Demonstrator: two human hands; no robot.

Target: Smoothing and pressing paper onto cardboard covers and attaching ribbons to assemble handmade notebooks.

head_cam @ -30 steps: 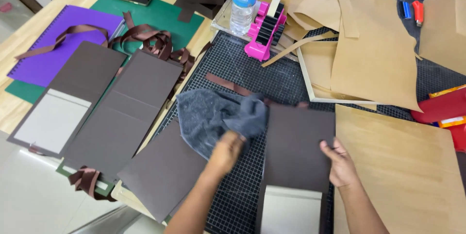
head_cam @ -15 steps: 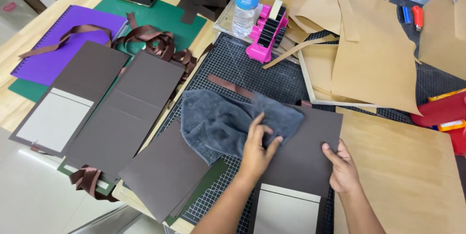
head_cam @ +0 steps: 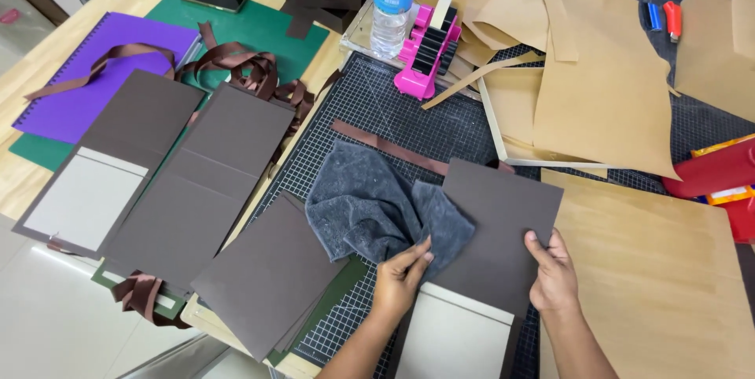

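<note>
Both hands' fingers (head_cam: 417, 257) pinch cloth (head_cam: 370, 202), board (head_cam: 499, 222).

A cloth (head_cam: 377, 206) lies on the board (head_cam: 495, 229), left of a wooden sheet (head_cam: 653, 269).
</note>
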